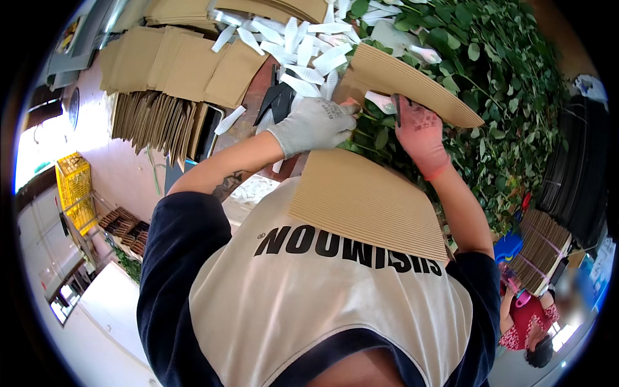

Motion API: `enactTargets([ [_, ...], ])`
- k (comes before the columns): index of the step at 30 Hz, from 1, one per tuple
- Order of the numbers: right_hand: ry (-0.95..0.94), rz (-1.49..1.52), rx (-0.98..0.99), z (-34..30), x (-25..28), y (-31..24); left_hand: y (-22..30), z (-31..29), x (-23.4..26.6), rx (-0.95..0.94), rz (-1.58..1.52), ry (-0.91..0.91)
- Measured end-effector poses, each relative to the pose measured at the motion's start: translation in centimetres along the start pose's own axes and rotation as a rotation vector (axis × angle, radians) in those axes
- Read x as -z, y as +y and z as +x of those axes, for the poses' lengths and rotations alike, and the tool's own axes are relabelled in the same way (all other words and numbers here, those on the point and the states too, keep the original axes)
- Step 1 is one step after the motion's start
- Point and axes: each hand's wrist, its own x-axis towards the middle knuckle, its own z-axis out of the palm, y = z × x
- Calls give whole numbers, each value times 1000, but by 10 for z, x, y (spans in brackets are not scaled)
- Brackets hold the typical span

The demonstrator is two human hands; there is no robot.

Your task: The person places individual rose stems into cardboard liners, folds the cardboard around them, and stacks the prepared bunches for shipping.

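My left hand (317,124), in a pale grey glove, has its fingers curled together over the stems. Something small and orange-pink shows at its fingertips, too covered to name. My right hand (422,134), in a pink glove with dark fingertips, pinches the end of a flower bud in a white net sleeve (380,102). Leafy green stems (382,138) run between the hands. A corrugated cardboard sheet is folded around them: its far flap (412,84) stands raised behind my right hand, and its near flap (371,200) slopes toward my chest.
White net sleeves (303,48) lie heaped beyond my left hand, beside a black object (277,102). Stacked flat cardboard (184,61) fills the far left. Leafy stems (509,109) pile up on the right. Another person (532,319) is at the lower right, near bundled cardboard (538,248).
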Motion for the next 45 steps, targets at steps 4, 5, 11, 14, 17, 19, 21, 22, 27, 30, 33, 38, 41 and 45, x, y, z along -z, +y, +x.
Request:
enactTargets([
  [4,170,79,62,6,23,-14,0,-1,-5,14,-5,-47],
  [5,167,121,35,11,23,-25,-4,-4,-5,13,1,-37],
  [11,121,160,117,17,-42,-21,-6,-5,-9,-29,21,42],
  [14,112,129,150,19,-36,-22,-8,-6,-11,-97,-51,174],
  [17,179,64,173,18,-42,-23,-9,-2,-7,17,-70,18],
  [19,81,7,153,14,-38,-27,-15,0,-3,-74,-108,103],
  [21,48,-21,199,12,-31,-23,-23,5,-1,-33,-146,204],
  [22,79,1,223,12,-31,-19,-30,10,-5,54,-163,265],
  [27,213,15,221,9,-45,-13,-50,32,-14,173,-28,220],
  [30,171,52,112,8,-49,-17,-50,36,-9,207,-12,167],
  [33,66,97,81,9,-48,-18,-57,22,-10,108,31,345],
  [38,108,80,109,9,-51,-19,-96,-2,19,259,140,333],
  [41,-70,195,12,6,-54,-22,-48,-4,46,349,239,-104],
  [45,-19,80,120,10,-39,-22,-8,9,23,108,-65,60],
])
